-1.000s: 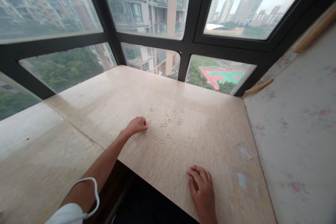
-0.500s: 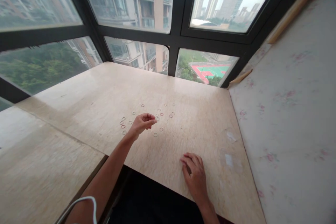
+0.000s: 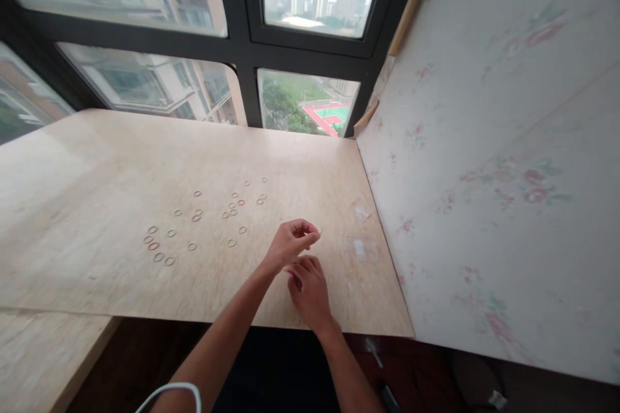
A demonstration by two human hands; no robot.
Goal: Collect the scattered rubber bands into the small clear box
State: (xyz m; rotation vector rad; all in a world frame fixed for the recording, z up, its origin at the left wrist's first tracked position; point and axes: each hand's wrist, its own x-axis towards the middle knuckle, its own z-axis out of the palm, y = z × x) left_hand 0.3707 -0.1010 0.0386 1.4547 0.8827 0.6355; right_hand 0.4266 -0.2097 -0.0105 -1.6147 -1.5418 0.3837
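My left hand is raised over the right part of the marble-patterned surface, thumb and fingertips pinched on a small thin ring. Just below it, my right hand rests near the front edge with its fingers curled; what they hold, if anything, is hidden. Many thin rings lie flat to the left, among them a red ring, another red ring and a greenish ring. Some rings overlap or touch each other.
Clear plastic packets lie near the floral wall on the right. Dark window frames stand behind the surface. A white cable crosses my left forearm.
My view has turned to the right. My left hand has moved right, away from the scattered rings, and is now beside my right hand with a ring at its fingertips.
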